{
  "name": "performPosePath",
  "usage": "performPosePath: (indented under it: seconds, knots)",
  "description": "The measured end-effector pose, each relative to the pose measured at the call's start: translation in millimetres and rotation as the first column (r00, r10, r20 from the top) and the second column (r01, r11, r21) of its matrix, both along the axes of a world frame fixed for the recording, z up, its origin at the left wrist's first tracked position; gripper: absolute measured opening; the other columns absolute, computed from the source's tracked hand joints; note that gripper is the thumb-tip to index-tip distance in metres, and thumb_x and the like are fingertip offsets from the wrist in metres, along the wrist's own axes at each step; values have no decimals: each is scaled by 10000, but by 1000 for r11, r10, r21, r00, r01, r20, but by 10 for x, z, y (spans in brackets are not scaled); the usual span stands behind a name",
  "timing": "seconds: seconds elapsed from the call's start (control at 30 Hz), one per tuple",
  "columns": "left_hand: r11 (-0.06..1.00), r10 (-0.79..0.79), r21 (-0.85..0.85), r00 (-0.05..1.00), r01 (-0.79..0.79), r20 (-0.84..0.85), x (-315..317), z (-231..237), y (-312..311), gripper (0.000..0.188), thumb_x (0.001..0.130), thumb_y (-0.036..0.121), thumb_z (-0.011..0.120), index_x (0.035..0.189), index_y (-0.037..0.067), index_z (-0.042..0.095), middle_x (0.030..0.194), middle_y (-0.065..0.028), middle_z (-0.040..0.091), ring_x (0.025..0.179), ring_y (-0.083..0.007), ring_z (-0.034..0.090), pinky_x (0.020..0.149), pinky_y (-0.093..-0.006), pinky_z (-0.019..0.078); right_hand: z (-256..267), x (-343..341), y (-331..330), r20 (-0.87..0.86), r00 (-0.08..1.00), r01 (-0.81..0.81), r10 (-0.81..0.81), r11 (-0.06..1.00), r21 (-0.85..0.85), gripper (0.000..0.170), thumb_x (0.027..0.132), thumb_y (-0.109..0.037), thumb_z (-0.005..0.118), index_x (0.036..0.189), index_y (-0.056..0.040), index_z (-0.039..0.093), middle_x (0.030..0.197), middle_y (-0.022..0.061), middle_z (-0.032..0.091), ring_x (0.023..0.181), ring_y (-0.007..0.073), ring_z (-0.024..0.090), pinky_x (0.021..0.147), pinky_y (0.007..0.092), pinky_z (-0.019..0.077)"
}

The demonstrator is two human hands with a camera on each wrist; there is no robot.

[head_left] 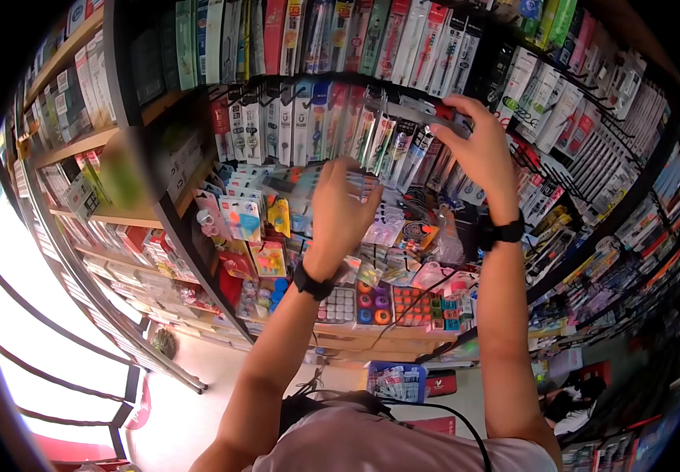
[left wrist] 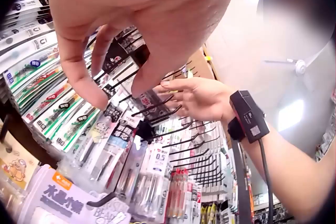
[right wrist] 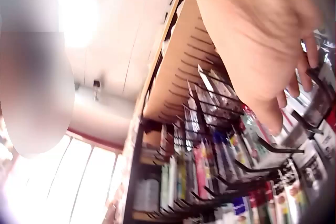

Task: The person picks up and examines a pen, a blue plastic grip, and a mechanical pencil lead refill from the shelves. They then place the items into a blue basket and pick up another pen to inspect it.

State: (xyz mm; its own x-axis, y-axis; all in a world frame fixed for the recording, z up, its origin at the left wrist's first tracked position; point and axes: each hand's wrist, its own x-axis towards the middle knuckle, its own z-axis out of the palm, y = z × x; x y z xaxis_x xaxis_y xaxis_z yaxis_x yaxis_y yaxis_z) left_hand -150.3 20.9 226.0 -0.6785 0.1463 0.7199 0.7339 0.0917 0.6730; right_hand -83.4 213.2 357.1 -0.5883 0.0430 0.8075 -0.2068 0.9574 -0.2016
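In the head view my left hand [head_left: 338, 212] is in front of the lower pen rows with bent, spread fingers and nothing between them. The left wrist view shows its thumb and fingers apart, near a hanging pen packet [left wrist: 118, 137]. My right hand [head_left: 478, 153] is raised higher, at the hooks on the right. Its thumb and forefinger hold a clear, dark-edged packet [head_left: 415, 115] that points left. In the right wrist view the right hand [right wrist: 262, 40] partly hides the packets behind it.
Black display hooks [left wrist: 197, 155] stick out from the rack. Rows of pen packets [head_left: 316, 39] hang above. Below are small colourful toy packs [head_left: 243, 220] and a tray of round items [head_left: 374, 303]. A dark shelf post [head_left: 186, 244] stands left, a blue basket [head_left: 397, 381] on the floor.
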Motion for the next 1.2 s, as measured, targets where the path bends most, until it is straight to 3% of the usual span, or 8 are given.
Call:
performPosePath:
  seconds: [0.17,0.23,0.33,0.57,0.83,0.9,1.07,1.2]
  knots:
    - [889,-377,312,922,334,87,273,24,-262,350,963,156,608,1260,-24,566,1298,-156,585,1061,-260,651,906,-338,519,-72,526,-276,-411,889,-308,204,929,-205,595,916,-323,675,1386,1,504,1489,184,458,1365,317,454,1127,427,357]
    - [507,-587,673,788,538,-188,433,-34,-182,549,994,326,539,1403,-25,432,1432,-200,473,1286,-334,517,1077,-421,407,-529,613,-591,-565,728,-528,388,843,-101,754,965,-472,540,1481,42,348,1545,240,341,1456,332,305,1195,451,211]
    - [617,-630,484,758,620,-168,774,-136,-7,844,925,555,537,1495,-25,311,1575,-223,277,1466,-370,263,1191,-496,210,-1717,734,-1168,127,719,-636,683,721,-277,1113,852,-701,571,1560,7,85,1626,243,41,1512,406,3,1202,516,83]
    - [614,-767,88,567,784,301,393,-467,-626,481,984,291,526,1235,-116,576,1082,-239,698,963,-300,703,898,-405,538,-2042,1655,-549,533,506,-325,678,722,-610,754,873,-553,655,1389,-22,511,1362,224,550,1260,397,530,1033,443,441]
    - [439,-885,669,417,600,207,1042,-1078,113,751,1009,504,447,1516,7,205,1551,-269,284,1415,-422,336,1175,-535,262,-2587,1710,-746,-122,957,-290,263,869,-401,996,843,-732,544,1521,-39,315,1588,212,256,1482,385,216,1185,495,215]
    - [426,-889,178,374,887,266,1436,-1559,141,813,955,288,571,1569,33,102,1614,-191,187,1499,-316,169,1206,-446,120,-2939,1681,-1049,96,977,-145,192,918,-369,947,840,-680,596,1529,-93,317,1593,192,251,1484,386,204,1182,500,242]
    - [38,-388,352,-311,935,868,1096,-2488,-261,581,1027,98,490,1539,1,234,1538,-184,373,1435,-278,347,1157,-412,306,-4250,2244,-768,575,801,160,167,865,-475,810,882,-512,644,1510,-99,341,1497,202,399,1370,349,410,1108,458,377]
    - [-235,-7,174,-181,956,984,1348,-2855,-368,496,1019,243,543,1454,37,424,1409,-148,546,1267,-281,551,1059,-387,430,-5498,3268,-402,925,272,388,266,849,-358,494,766,-385,752,1029,9,612,935,224,679,915,389,664,796,477,526]
